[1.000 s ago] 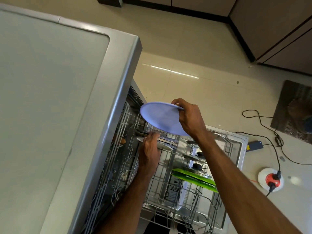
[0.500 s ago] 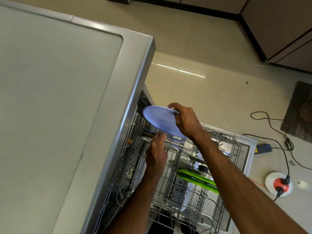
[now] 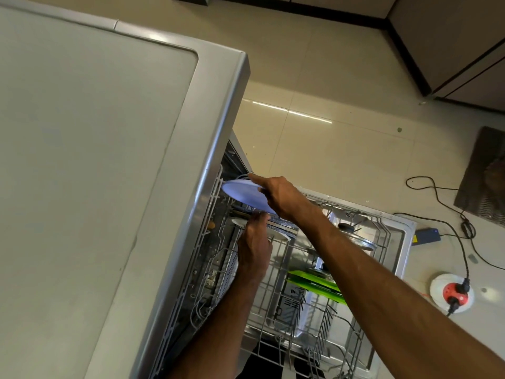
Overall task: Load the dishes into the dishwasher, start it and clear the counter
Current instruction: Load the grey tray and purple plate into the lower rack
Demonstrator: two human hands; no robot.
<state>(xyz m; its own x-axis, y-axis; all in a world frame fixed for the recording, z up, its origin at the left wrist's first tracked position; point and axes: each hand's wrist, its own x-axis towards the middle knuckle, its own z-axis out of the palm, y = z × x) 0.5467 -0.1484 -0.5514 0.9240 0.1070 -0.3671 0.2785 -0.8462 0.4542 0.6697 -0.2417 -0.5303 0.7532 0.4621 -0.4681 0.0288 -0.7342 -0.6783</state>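
Observation:
My right hand (image 3: 281, 196) grips a pale blue plate (image 3: 243, 196) by its rim, tilted, at the top left of the pulled-out wire rack (image 3: 273, 296). Just below the plate, my left hand (image 3: 254, 247) reaches into the rack with its fingers on a white dish (image 3: 281, 237); whether it grips the dish is hidden. Green plates (image 3: 314, 283) stand on edge in the rack's middle, and a steel lid with a black knob (image 3: 352, 233) lies behind them. The dishwasher's open door (image 3: 401, 242) lies flat under the rack.
The grey counter top (image 3: 95, 160) fills the left side, its metal edge right beside the rack. On the tiled floor to the right lie a black cable (image 3: 442, 203), a round white socket with a red centre (image 3: 452, 292) and a dark mat (image 3: 483, 170).
My right hand has carried the blue plate lower and to the left, close against the counter edge and the rack's back corner. My left hand has stayed at the white dish.

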